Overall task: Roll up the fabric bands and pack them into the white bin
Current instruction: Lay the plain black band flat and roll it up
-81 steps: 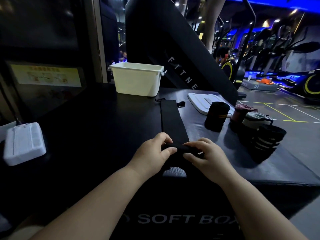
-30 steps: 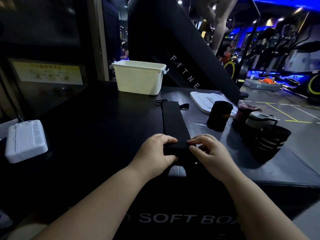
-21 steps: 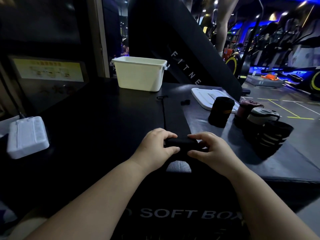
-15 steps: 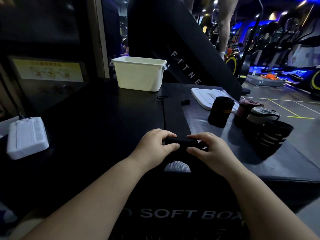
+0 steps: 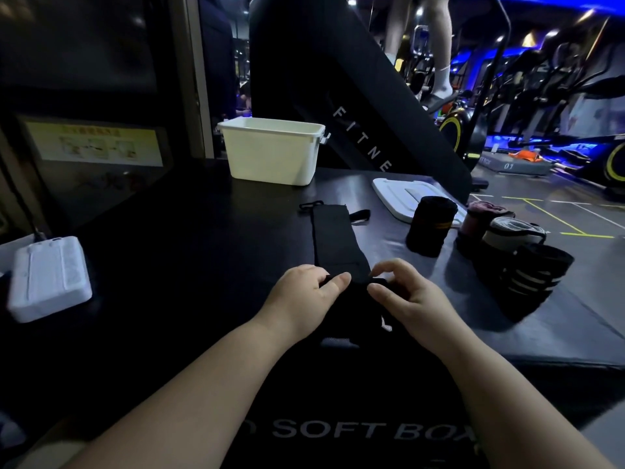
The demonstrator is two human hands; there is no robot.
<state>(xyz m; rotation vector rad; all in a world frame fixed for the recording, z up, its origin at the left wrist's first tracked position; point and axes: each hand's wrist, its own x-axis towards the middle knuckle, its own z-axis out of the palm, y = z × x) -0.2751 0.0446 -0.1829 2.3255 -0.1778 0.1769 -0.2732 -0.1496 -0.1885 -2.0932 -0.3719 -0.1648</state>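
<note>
Pinching rolled near end of band point(image 5: 333, 238) with left hand point(image 5: 301, 299) and right hand point(image 5: 411, 299); stretched lengthwise toward far bin point(image 5: 274, 154).

fabric band point(image 5: 333, 238) is rolled further: the flat stretch ahead of the roll point(image 5: 355, 287) is shorter than 2.7 s ago. its far looped end has slid toward the person and now sits further back from the white lid point(image 5: 395, 194) corner. right hand point(image 5: 409, 299) has changed grip: fingers point(image 5: 392, 265) lay flat over the roll before, now they arch up, with index and thumb pinching the roll's right end. grey mesh patch point(image 5: 338, 340) under the roll was clearly visible, now only a thin strip shows.
</note>
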